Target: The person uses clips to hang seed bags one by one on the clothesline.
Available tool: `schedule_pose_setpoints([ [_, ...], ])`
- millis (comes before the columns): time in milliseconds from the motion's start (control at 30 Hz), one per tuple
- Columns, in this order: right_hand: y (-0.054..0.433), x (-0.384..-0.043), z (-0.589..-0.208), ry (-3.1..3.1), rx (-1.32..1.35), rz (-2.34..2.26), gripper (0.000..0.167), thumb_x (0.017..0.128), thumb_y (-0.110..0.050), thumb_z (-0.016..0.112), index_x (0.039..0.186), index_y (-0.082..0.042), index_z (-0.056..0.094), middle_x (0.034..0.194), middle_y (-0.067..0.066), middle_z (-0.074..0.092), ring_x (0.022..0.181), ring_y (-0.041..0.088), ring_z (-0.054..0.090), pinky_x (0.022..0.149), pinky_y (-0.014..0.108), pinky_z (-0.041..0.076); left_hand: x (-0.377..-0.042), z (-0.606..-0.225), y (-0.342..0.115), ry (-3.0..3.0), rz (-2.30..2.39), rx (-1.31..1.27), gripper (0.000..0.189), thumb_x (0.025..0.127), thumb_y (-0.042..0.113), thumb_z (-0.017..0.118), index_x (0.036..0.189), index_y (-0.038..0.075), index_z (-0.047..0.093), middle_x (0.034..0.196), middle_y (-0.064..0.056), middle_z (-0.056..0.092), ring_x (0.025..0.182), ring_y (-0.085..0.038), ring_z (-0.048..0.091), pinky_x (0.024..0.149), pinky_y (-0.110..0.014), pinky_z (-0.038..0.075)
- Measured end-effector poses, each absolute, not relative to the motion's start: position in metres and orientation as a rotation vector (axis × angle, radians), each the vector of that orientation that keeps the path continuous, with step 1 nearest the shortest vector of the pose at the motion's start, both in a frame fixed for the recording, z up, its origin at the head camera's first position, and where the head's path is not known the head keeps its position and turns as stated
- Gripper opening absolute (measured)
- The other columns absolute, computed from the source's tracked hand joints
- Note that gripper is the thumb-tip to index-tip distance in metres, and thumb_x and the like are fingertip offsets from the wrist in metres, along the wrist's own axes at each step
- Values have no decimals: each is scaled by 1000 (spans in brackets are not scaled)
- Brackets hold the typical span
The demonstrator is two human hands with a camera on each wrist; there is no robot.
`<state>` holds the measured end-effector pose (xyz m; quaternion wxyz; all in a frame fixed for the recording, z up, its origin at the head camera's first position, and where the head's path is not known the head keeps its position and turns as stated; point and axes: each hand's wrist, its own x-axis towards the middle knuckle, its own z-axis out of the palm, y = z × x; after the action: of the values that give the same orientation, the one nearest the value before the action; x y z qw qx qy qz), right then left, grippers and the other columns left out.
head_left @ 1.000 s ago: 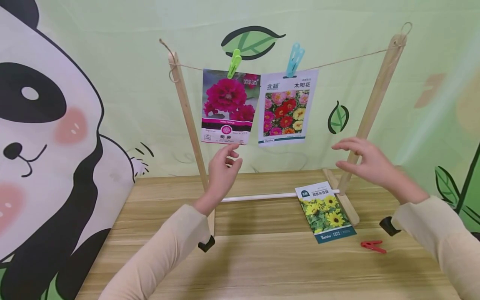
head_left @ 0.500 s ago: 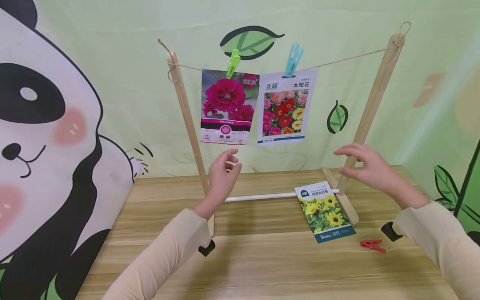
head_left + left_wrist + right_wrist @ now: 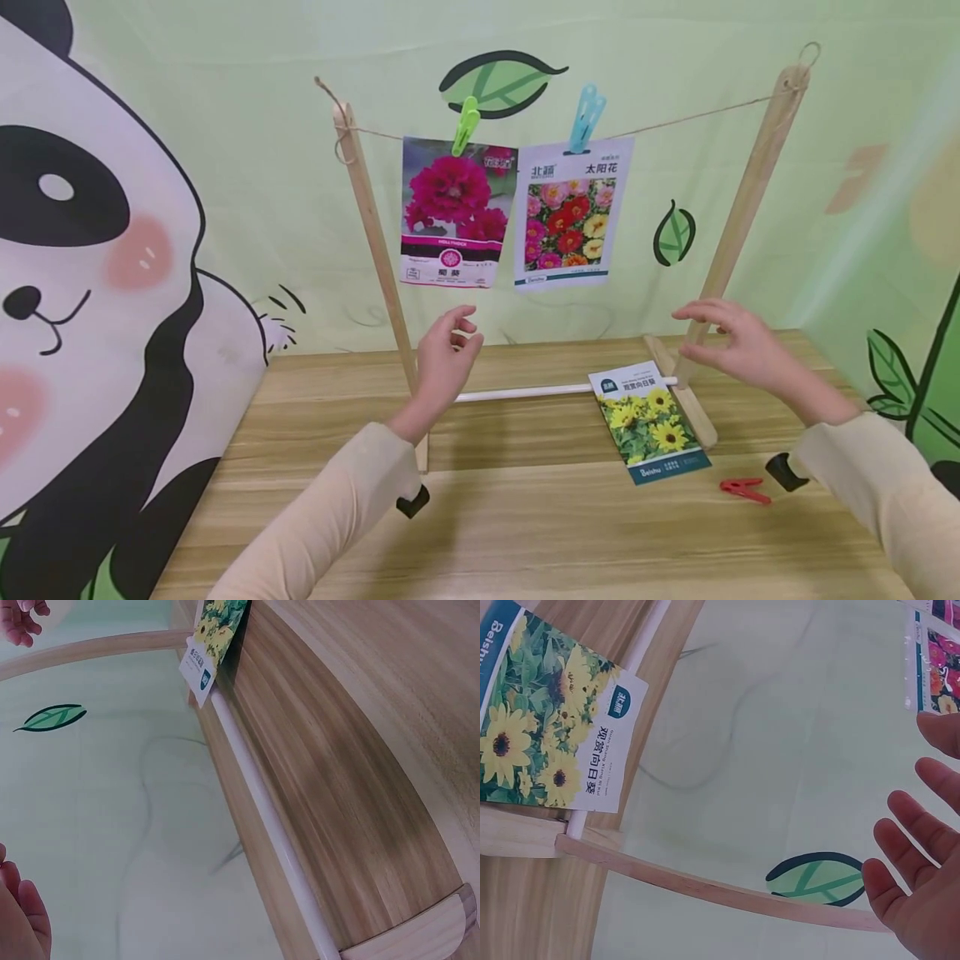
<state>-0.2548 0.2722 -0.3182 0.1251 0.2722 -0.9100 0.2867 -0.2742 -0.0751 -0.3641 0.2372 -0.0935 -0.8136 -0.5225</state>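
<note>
My left hand [image 3: 447, 352] hovers just below the hollyhock seed packet [image 3: 459, 213], fingers loosely bent with nothing in them. That packet hangs from a twine line [image 3: 690, 120] by a green clothespin [image 3: 466, 127]. Beside it a blue clothespin [image 3: 587, 119] holds up a white seed packet [image 3: 573, 215] with mixed flowers. My right hand [image 3: 738, 343] is raised in front of the right wooden post [image 3: 752, 196], fingers and thumb apart, holding nothing. Below, a sunflower seed packet [image 3: 651, 422] leans on the white rod [image 3: 525, 392]. A red clothespin [image 3: 746, 491] lies on the table to its right.
The left wooden post [image 3: 375, 242] and the right post's foot [image 3: 699, 417] stand on the wood-grain table [image 3: 525, 533]. Behind them hangs a pale green backdrop [image 3: 247, 108] printed with leaves and a large panda [image 3: 112, 250].
Both hands have sunk slightly, the left one moving down from the hollyhock packet's lower edge. The packets, clothespins and stand stay where they were.
</note>
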Motion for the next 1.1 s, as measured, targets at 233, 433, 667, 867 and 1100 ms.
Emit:
schedule_pose_setpoints([
  [233,275,-254,-324,-2672,775,844,38,77,-8,64,113,0,53,116,20,51,103,33,45,78,51,39,-273,-369,-75,-2253,-1429,-245,35,76,0,61,111,4,58,84,-10,61,69,-21,60,58,-22,48],
  [433,278,-252,-330,-2704,755,849,40,78,-10,64,115,-1,52,118,20,50,103,32,45,77,48,39,-272,-373,-75,-2263,-1444,-247,35,76,0,61,110,5,58,85,-12,61,67,-19,59,56,-20,47],
  [667,281,-250,-336,-2754,724,846,40,80,-15,63,117,-2,52,119,20,49,104,32,44,77,49,39,-271,-376,-74,-2307,-1449,-231,37,76,-1,59,112,6,57,85,-10,61,66,-16,58,53,-18,45],
  [867,282,-247,-341,-2773,711,865,41,79,-14,64,117,-2,51,119,20,50,104,35,44,78,49,39,-269,-379,-75,-2337,-1461,-239,37,77,0,58,113,7,56,84,-8,60,65,-15,55,52,-18,43],
  [1100,284,-245,-348,-2789,708,873,42,80,-14,63,118,-2,51,118,19,52,103,34,45,76,40,39,-269,-386,-76,-2409,-1497,-250,40,78,2,60,117,8,54,85,-8,59,63,-12,51,51,-18,43],
])
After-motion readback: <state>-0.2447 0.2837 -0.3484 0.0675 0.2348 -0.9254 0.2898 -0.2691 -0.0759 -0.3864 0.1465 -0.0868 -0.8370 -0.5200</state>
